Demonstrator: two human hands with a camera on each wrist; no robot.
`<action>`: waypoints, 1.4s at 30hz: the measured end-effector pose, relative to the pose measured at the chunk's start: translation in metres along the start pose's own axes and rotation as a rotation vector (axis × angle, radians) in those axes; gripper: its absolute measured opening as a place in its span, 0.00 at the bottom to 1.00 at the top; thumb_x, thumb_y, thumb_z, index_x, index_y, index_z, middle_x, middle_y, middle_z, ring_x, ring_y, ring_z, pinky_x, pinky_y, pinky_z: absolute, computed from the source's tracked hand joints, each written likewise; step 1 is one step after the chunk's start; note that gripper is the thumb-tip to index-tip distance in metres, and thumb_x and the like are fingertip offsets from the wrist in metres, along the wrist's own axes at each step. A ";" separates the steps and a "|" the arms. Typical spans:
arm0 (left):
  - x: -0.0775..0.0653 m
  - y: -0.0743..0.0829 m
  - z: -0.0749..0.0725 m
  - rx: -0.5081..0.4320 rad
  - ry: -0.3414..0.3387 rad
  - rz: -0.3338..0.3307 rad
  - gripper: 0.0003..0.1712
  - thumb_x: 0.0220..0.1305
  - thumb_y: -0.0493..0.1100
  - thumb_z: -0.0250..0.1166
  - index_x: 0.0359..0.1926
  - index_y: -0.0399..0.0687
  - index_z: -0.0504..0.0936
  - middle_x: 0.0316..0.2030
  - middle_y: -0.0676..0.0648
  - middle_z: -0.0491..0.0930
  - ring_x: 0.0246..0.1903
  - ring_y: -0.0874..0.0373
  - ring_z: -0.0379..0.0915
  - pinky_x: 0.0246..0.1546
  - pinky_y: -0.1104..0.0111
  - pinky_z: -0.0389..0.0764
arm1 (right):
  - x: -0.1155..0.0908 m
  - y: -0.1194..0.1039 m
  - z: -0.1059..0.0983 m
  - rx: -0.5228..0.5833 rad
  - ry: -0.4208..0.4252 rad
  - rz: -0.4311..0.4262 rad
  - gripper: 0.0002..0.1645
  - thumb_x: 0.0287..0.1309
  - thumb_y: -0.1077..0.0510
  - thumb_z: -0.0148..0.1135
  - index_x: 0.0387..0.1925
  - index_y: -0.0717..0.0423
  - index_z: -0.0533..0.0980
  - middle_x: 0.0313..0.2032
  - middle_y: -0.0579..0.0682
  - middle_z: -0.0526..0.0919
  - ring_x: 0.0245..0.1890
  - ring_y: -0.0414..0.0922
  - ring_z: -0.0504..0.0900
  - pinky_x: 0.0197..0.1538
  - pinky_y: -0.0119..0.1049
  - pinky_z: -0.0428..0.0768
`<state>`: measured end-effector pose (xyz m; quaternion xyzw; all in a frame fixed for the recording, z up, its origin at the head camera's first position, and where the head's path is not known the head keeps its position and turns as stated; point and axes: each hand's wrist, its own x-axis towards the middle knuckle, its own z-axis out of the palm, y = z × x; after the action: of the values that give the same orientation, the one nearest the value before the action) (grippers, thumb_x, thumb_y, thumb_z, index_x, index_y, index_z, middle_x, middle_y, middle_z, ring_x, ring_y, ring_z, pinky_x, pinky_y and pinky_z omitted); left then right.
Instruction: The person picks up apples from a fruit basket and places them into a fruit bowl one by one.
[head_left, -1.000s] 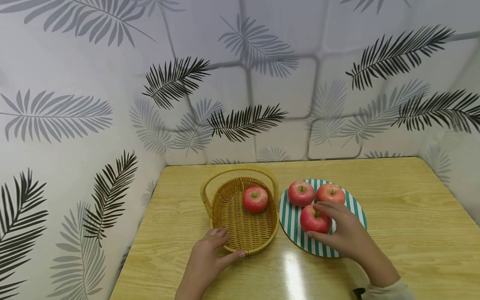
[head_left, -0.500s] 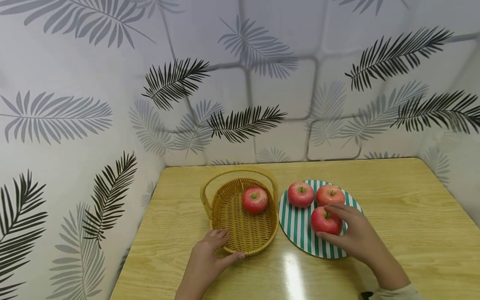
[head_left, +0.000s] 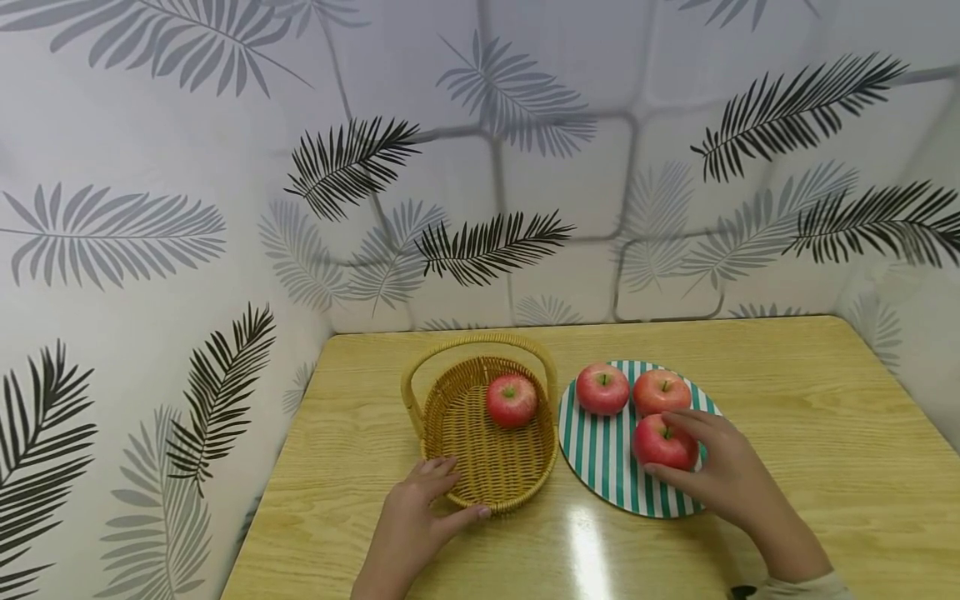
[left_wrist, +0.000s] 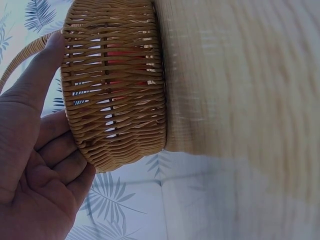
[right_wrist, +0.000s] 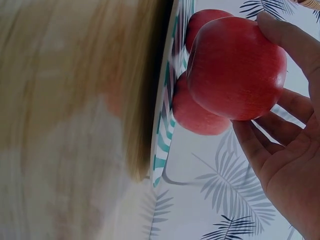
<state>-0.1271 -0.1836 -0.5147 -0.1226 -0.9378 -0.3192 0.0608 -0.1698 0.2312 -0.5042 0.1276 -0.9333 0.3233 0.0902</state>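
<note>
In the head view a round wicker basket [head_left: 487,475] with an arched handle holds one red apple [head_left: 512,401]. My left hand [head_left: 412,521] grips its near-left rim, fingers over the edge and thumb at the front; the left wrist view shows the basket's woven wall [left_wrist: 115,85] beside the hand. To the right, my right hand [head_left: 723,471] holds a red apple [head_left: 662,446] between thumb and fingers over the striped plate [head_left: 600,462]. Whether this apple [right_wrist: 237,70] touches the plate I cannot tell. Two more apples, one left [head_left: 602,389] and one right [head_left: 662,392], sit behind it.
Basket and plate stand close together on a light wooden table [head_left: 817,400]. A leaf-patterned wall [head_left: 525,183] rises behind the table's back edge, and another such surface is on the left.
My right hand has shifted right across the plate with the apple in its fingers. The left hand, the basket and the other apples look unmoved.
</note>
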 end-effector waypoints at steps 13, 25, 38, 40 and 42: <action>0.000 0.000 0.000 -0.006 0.003 0.000 0.42 0.56 0.69 0.76 0.55 0.36 0.90 0.64 0.40 0.84 0.67 0.41 0.79 0.71 0.44 0.76 | -0.002 0.006 -0.002 -0.010 0.010 0.001 0.41 0.49 0.45 0.87 0.61 0.62 0.83 0.60 0.67 0.84 0.62 0.68 0.78 0.60 0.73 0.79; -0.001 0.000 0.001 -0.010 0.000 -0.006 0.41 0.54 0.68 0.78 0.55 0.39 0.90 0.64 0.42 0.84 0.68 0.41 0.78 0.70 0.45 0.77 | -0.002 0.009 -0.001 -0.022 0.016 0.011 0.41 0.48 0.47 0.87 0.60 0.63 0.83 0.59 0.69 0.83 0.61 0.69 0.78 0.60 0.73 0.79; -0.001 0.000 0.000 -0.007 -0.001 -0.005 0.42 0.55 0.69 0.76 0.55 0.38 0.90 0.64 0.41 0.84 0.67 0.42 0.79 0.71 0.45 0.76 | -0.002 0.012 0.001 -0.027 0.019 0.007 0.43 0.45 0.46 0.89 0.59 0.63 0.83 0.58 0.69 0.83 0.61 0.68 0.78 0.60 0.73 0.79; 0.000 0.000 0.000 -0.005 -0.005 -0.006 0.42 0.55 0.69 0.76 0.55 0.38 0.90 0.64 0.42 0.84 0.67 0.43 0.79 0.72 0.46 0.75 | -0.002 0.012 0.002 -0.033 0.022 0.005 0.43 0.45 0.47 0.89 0.59 0.63 0.83 0.58 0.69 0.83 0.60 0.68 0.78 0.60 0.73 0.79; 0.000 -0.001 0.000 -0.001 -0.009 -0.003 0.41 0.55 0.69 0.77 0.55 0.39 0.90 0.64 0.42 0.84 0.67 0.44 0.80 0.73 0.47 0.74 | -0.003 0.012 0.002 -0.035 0.020 0.011 0.42 0.45 0.49 0.89 0.59 0.64 0.82 0.58 0.69 0.83 0.60 0.68 0.78 0.59 0.73 0.80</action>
<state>-0.1269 -0.1840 -0.5153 -0.1226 -0.9381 -0.3191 0.0562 -0.1709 0.2397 -0.5134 0.1174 -0.9386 0.3087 0.1000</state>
